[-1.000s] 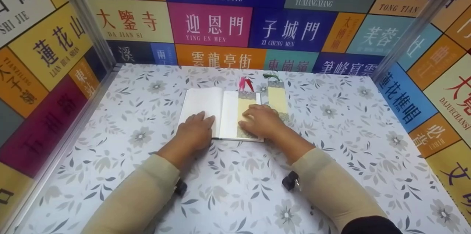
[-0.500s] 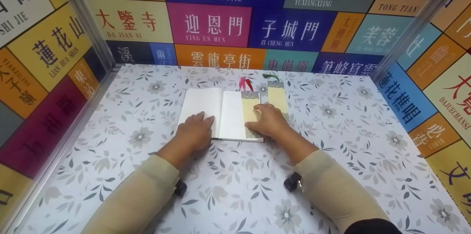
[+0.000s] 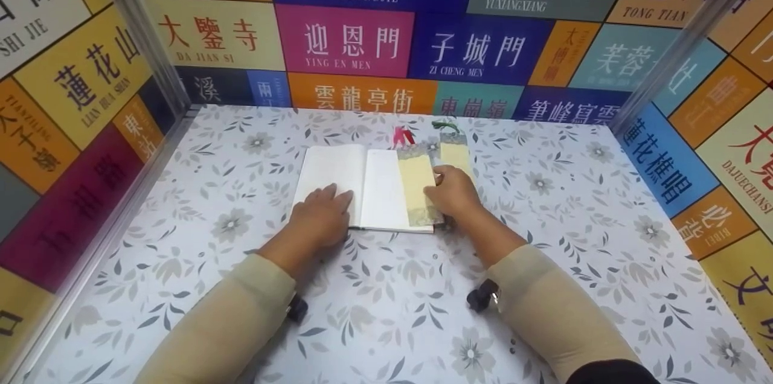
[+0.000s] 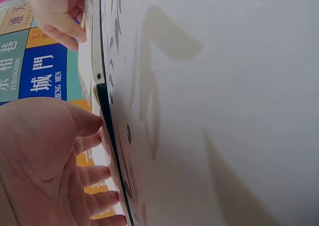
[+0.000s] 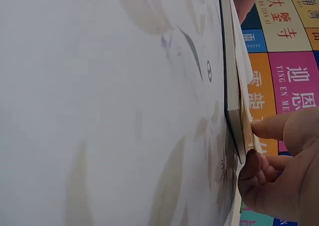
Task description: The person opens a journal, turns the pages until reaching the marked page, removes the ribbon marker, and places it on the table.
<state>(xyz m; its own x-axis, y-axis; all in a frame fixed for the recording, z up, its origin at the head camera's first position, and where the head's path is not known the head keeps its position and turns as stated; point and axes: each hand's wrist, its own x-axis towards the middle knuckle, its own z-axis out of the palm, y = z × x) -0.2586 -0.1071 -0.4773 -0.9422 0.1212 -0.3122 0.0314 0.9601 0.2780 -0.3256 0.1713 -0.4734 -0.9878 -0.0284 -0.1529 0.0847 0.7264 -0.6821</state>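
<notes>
On the open notebook (image 3: 380, 194), your left hand (image 3: 320, 213) rests loosely. Your right hand (image 3: 456, 194) pinches the yellow bookmark (image 3: 416, 182); don't bend it.

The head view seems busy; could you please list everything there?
Book: 1, white, open, centre
Left bookmark: 1, yellow-grey, slanted over right page
Right bookmark: 1, yellow-grey, right of book
Pink-red tassels: count unclear, beyond book
Green tassel: 1, beyond right bookmark
Table: 1, white patterned, beneath
Signs: many, multicoloured, background
Posts: 2, clear, rear corners
Devices: 2, black, lower centre
Cloth: 1, black, bottom right
Sleeves: 2, beige, lower half
Left hand: 1, on left page
Right hand: 1, pinching left bookmark
</notes>
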